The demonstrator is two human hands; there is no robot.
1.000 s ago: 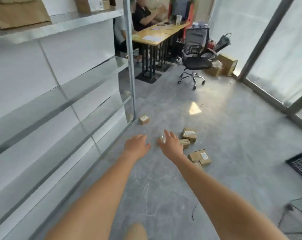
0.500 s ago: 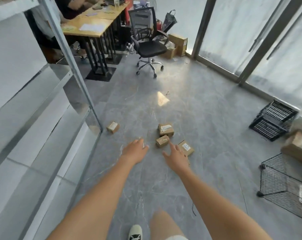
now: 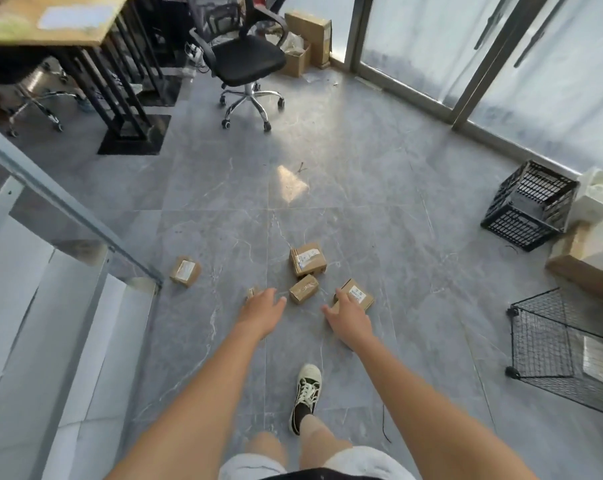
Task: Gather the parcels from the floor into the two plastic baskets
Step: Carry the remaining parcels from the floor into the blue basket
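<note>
Several small brown cardboard parcels lie on the grey tiled floor: one by the shelf foot [image 3: 185, 270], a labelled one [image 3: 307, 259], a plain one [image 3: 304, 288], a labelled one [image 3: 358, 294] and a small one [image 3: 252, 292] partly hidden behind my left hand. Both arms stretch out above them. My left hand [image 3: 262, 310] is open with relaxed fingers, holding nothing. Next to it my right hand [image 3: 347, 318] hangs open in front of the right labelled parcel; I cannot tell whether it touches it. A black plastic basket [image 3: 528, 206] lies at the right by the glass wall.
A metal shelf unit [image 3: 68, 209] runs along the left. A black office chair [image 3: 244, 60] and a desk [image 3: 51, 26] stand at the back, with cardboard boxes [image 3: 308, 36] behind. A black wire cube [image 3: 566, 344] and more boxes [image 3: 584, 265] are at the right. My shoe [image 3: 307, 393] is below.
The view has tilted down and swung right, so the parcels, the black basket and the wire cube now show fully. Both hands stay open, reaching lower toward the parcels.
</note>
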